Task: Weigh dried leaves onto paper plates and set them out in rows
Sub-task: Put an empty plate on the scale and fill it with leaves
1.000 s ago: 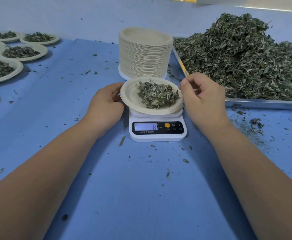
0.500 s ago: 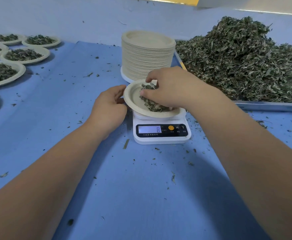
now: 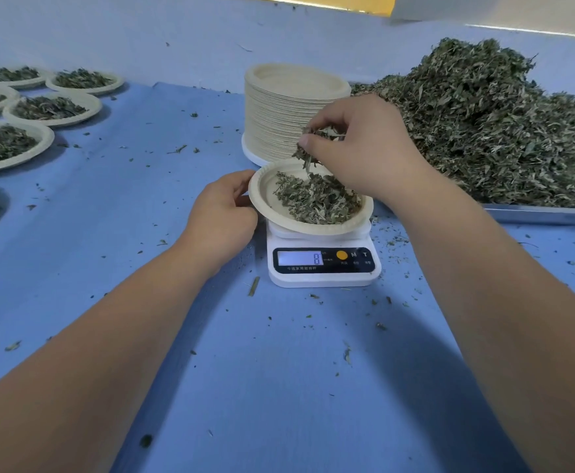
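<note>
On the scale (image 3: pixel 320 268) sits the plate (image 3: pixel 262 196) of leaves (image 3: pixel 317 203). My left grip (image 3: pixel 221 213) holds its left rim. Above the scale, my right grip (image 3: pixel 357 148) pinches a tuft (image 3: pixel 305 157). The leaves look light and crumbly and the plate thin, so I'd lift it by opposite rims.

This looks like a work room where dried leaves (image 3: pixel 484 138) get weighed. A huge heap fills a metal tray (image 3: pixel 545 215) right of the right hand (image 3: pixel 361 148). A scale (image 3: pixel 320 278) with a plate (image 3: pixel 265 193) sits just beside the left hand (image 3: pixel 221 216), spare plates (image 3: pixel 272 124) stacked behind it, filled plates (image 3: pixel 54 123) far off to its left.
</note>
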`<state>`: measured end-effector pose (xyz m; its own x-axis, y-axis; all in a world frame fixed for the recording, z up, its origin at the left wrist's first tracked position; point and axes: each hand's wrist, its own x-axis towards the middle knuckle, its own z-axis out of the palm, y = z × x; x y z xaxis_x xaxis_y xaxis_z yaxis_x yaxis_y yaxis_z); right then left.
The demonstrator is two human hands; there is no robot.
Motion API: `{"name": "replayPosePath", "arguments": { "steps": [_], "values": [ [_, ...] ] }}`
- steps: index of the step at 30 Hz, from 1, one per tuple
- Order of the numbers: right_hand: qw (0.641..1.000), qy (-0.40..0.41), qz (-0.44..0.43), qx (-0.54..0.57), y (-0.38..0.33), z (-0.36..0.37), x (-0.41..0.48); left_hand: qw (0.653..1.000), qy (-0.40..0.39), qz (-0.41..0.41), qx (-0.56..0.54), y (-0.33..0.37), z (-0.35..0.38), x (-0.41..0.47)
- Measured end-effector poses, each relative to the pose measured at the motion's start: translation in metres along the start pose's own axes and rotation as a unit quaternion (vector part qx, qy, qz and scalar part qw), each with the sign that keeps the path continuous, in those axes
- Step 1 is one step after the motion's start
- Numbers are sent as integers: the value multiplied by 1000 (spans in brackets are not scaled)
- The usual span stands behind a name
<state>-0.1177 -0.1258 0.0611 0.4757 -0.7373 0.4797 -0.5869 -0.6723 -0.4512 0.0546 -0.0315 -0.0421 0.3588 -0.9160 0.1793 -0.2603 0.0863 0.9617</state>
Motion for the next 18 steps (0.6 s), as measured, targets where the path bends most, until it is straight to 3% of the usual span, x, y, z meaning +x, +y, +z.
{"name": "replayPosePath", "arguments": {
  "steps": [8, 12, 15, 18],
  "values": [
    [994, 84, 24, 65, 13, -7, -12, 1000, 1, -4, 10, 1, -1, -2],
    [989, 119, 83, 40, 45, -29, -7, 1000, 1, -3, 11, 0, 0, -2],
    [984, 94, 147, -46, 77, -43, -2, 1000, 2, -3, 18, -1, -1, -1],
    [981, 41, 176, -66, 92, -45, -5, 1000, -3, -2, 21, -2, -2, 0]
  ]
}}
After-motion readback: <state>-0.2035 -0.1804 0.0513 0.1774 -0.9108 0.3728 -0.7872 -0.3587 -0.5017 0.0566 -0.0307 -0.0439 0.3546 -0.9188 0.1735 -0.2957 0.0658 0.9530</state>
